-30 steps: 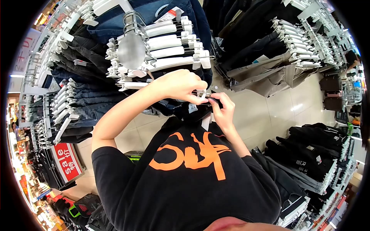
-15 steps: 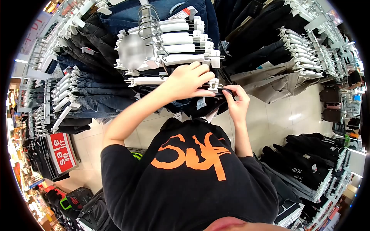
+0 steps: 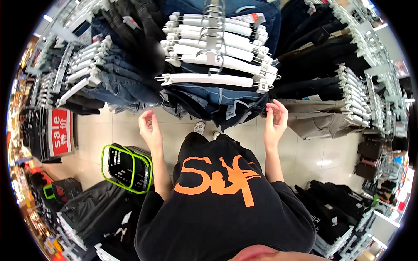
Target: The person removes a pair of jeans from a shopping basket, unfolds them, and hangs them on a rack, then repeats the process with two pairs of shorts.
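My left hand (image 3: pixel 150 128) is raised with its fingers loosely bent and holds nothing. It is just below the left side of a pair of dark blue jeans (image 3: pixel 217 95). The jeans hang by their waistband from a white clip hanger (image 3: pixel 209 78), the nearest of several on a metal display arm (image 3: pixel 214 30). At the right side of the jeans, my right hand (image 3: pixel 276 117) has its fingers up and thumb apart. The fingertips are close beside the dark cloth, and nothing is in the hand.
Racks of dark trousers flank me, with grey-beige trousers (image 3: pixel 309 117) at right and blue jeans (image 3: pixel 113 82) at left. On the tiled floor (image 3: pixel 93 145) stands a black shopping basket with a green rim (image 3: pixel 103 163). A red sale sign (image 3: pixel 61 132) stands farther left.
Both hands have let go of the front hanger and its clip. My left hand has dropped down and left; my right is a little lower. The view has shifted, revealing the basket.
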Demonstrator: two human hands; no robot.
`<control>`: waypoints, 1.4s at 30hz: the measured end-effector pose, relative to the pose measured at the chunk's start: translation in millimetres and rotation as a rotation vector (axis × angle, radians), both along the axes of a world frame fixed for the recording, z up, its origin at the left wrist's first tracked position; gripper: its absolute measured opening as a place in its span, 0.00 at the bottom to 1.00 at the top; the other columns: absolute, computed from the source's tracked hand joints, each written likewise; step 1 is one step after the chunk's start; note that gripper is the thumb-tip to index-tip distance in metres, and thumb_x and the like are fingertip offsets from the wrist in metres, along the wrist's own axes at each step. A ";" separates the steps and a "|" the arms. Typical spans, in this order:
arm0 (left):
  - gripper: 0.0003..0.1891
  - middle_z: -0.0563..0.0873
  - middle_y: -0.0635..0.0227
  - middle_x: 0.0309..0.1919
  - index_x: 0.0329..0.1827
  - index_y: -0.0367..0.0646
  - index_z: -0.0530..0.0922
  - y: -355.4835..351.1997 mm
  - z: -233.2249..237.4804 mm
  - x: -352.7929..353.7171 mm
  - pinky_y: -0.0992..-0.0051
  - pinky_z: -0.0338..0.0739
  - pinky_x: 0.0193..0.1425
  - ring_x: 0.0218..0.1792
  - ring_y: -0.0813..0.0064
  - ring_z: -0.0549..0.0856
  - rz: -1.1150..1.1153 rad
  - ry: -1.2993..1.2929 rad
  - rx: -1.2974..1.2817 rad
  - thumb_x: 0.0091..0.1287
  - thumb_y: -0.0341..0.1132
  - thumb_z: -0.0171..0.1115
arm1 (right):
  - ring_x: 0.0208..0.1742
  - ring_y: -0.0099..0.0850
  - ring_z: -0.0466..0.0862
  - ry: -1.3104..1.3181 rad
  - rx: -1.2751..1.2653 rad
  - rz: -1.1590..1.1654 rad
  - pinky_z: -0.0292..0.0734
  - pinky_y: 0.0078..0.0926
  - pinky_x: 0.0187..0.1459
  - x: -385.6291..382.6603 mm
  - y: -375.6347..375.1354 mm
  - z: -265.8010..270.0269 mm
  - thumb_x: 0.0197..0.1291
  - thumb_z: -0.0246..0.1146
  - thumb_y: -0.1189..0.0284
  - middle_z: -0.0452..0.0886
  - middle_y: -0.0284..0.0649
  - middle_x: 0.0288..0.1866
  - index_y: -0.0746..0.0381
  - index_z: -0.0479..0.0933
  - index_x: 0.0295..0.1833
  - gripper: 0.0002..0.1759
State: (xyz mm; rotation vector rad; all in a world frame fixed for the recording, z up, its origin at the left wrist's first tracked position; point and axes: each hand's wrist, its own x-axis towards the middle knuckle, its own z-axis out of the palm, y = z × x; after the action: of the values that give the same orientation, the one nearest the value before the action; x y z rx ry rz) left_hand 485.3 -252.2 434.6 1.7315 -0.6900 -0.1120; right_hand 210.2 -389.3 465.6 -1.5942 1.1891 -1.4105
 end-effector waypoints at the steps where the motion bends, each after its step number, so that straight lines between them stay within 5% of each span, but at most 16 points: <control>1: 0.07 0.75 0.66 0.35 0.39 0.36 0.72 6.1 -1.2 -4.0 0.80 0.69 0.38 0.34 0.78 0.74 -0.002 -0.007 0.022 0.57 0.25 0.52 | 0.33 0.22 0.73 -0.014 -0.026 0.026 0.68 0.17 0.39 4.9 0.3 2.3 0.53 0.53 0.81 0.76 0.38 0.34 0.66 0.70 0.44 0.11; 7: 0.09 0.75 0.65 0.36 0.40 0.38 0.71 17.7 3.2 -17.6 0.79 0.69 0.39 0.34 0.75 0.75 -0.038 -0.054 0.043 0.56 0.26 0.53 | 0.33 0.24 0.75 0.071 -0.259 0.192 0.68 0.18 0.39 29.4 -2.9 1.6 0.52 0.52 0.84 0.75 0.39 0.34 0.66 0.71 0.40 0.08; 10: 0.10 0.75 0.65 0.37 0.41 0.39 0.71 11.3 10.4 -12.3 0.77 0.68 0.41 0.36 0.74 0.74 -0.073 -0.051 0.038 0.55 0.27 0.54 | 0.41 0.38 0.74 0.299 -0.590 0.137 0.68 0.27 0.43 41.6 -4.3 19.9 0.40 0.57 0.87 0.76 0.39 0.34 0.63 0.74 0.35 0.13; 15: 0.15 0.73 0.63 0.45 0.47 0.39 0.69 -21.0 34.1 6.7 0.73 0.65 0.50 0.46 0.68 0.72 -0.222 -0.356 0.109 0.56 0.27 0.53 | 0.52 0.40 0.67 0.727 -0.651 0.055 0.58 0.37 0.54 75.1 -10.8 49.5 0.41 0.61 0.73 0.70 0.39 0.48 0.57 0.71 0.46 0.21; 18: 0.16 0.71 0.58 0.48 0.49 0.39 0.68 -45.1 46.5 23.6 0.71 0.62 0.55 0.50 0.61 0.70 -0.305 -0.439 0.104 0.56 0.29 0.53 | 0.45 0.35 0.69 0.909 -0.458 0.161 0.59 0.37 0.52 93.4 -15.6 62.7 0.39 0.63 0.71 0.70 0.39 0.38 0.60 0.68 0.50 0.27; 20: 0.14 0.72 0.58 0.47 0.47 0.38 0.70 -60.4 58.5 33.4 0.71 0.63 0.54 0.49 0.61 0.71 -0.344 -0.455 0.068 0.57 0.28 0.50 | 0.35 0.32 0.73 1.015 -0.533 0.176 0.65 0.29 0.39 104.3 -27.7 53.4 0.38 0.63 0.70 0.71 0.35 0.29 0.60 0.71 0.39 0.18; 23: 0.11 0.75 0.60 0.42 0.43 0.37 0.73 -80.1 66.3 49.3 0.74 0.64 0.52 0.46 0.64 0.74 -0.550 -0.395 0.030 0.61 0.29 0.46 | 0.29 0.30 0.74 0.968 -0.591 0.331 0.65 0.25 0.32 104.3 -35.4 54.0 0.38 0.62 0.68 0.71 0.32 0.26 0.59 0.72 0.34 0.13; 33: 0.10 0.78 0.62 0.37 0.38 0.34 0.74 -122.4 69.3 87.9 0.79 0.66 0.48 0.43 0.72 0.76 -0.988 -0.084 -0.051 0.63 0.30 0.45 | 0.27 0.29 0.76 0.888 -0.488 0.373 0.64 0.24 0.31 96.5 -17.4 67.5 0.36 0.65 0.67 0.76 0.33 0.26 0.60 0.73 0.30 0.14; 40: 0.18 0.79 0.62 0.38 0.42 0.33 0.73 -106.6 75.5 108.2 0.76 0.68 0.48 0.40 0.74 0.77 -1.223 0.437 0.096 0.65 0.40 0.40 | 0.33 0.33 0.73 0.822 -0.596 0.253 0.66 0.28 0.40 109.7 -23.2 47.3 0.34 0.67 0.63 0.73 0.34 0.26 0.61 0.74 0.33 0.18; 42: 0.17 0.79 0.62 0.38 0.46 0.34 0.72 -111.6 77.8 106.3 0.77 0.69 0.46 0.39 0.76 0.78 -1.330 0.373 0.063 0.64 0.39 0.43 | 0.35 0.35 0.73 0.834 -0.547 0.224 0.67 0.30 0.43 110.2 -21.5 43.9 0.34 0.68 0.66 0.73 0.36 0.27 0.61 0.74 0.34 0.18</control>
State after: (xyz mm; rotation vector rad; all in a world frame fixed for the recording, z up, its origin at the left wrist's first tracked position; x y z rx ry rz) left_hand 591.6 -363.8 512.4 0.9879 -1.4345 -1.3275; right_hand 320.4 -410.8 509.5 -2.7731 1.0239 -0.9694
